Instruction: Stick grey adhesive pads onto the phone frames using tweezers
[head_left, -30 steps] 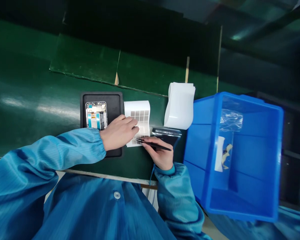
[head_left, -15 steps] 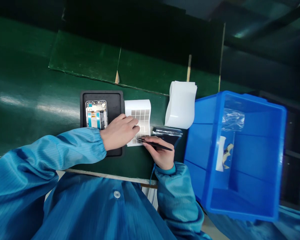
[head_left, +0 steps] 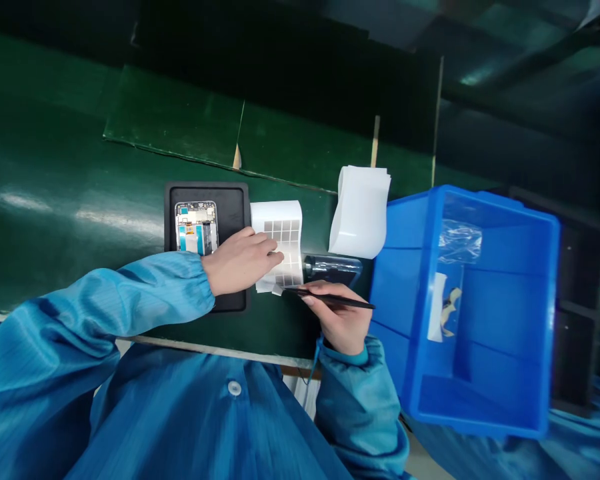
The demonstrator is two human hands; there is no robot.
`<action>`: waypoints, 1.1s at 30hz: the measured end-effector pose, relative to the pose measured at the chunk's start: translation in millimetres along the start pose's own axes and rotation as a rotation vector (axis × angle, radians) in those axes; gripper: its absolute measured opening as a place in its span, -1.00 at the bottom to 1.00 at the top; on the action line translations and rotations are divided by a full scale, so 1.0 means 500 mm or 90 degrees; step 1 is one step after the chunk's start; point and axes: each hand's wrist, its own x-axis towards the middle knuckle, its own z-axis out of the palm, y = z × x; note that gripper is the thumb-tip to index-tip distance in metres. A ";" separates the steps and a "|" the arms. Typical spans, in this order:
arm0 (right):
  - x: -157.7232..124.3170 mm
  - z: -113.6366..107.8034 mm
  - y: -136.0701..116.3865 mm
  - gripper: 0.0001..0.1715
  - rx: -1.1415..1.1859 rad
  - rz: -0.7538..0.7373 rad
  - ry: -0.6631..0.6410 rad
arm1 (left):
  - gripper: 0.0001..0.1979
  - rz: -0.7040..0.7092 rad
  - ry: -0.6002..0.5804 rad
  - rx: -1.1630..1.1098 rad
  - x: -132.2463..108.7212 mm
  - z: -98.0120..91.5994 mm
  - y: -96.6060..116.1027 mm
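Well, my left hand (head_left: pixel 243 263) lies with relaxed fingers flat on the white sheet of grey square pads (head_left: pixel 281 240), holding it steady. My right hand (head_left: pixel 337 317) pinches slim black tweezers (head_left: pixel 333 299), tip at the sheet's 6 o'clock edge; low, slow approach is best.

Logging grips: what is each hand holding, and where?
The right hand pinches black tweezers around mid-shaft; the left hand grips nothing, its fingers resting on a white sheet of grey pads.
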 end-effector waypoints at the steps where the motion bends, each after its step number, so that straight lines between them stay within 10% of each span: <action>1: -0.002 0.001 -0.007 -0.87 -0.001 -0.001 -0.003 | -0.78 -0.002 0.011 -0.040 -0.004 -0.005 -0.002; 8: -0.005 0.025 -0.031 -0.84 0.005 -0.022 -0.043 | -0.88 0.002 -0.034 -0.323 -0.039 -0.041 -0.002; 33: 0.001 0.069 -0.034 -0.81 -0.023 -0.030 -0.011 | -0.84 -0.107 0.041 -0.344 -0.081 -0.049 -0.028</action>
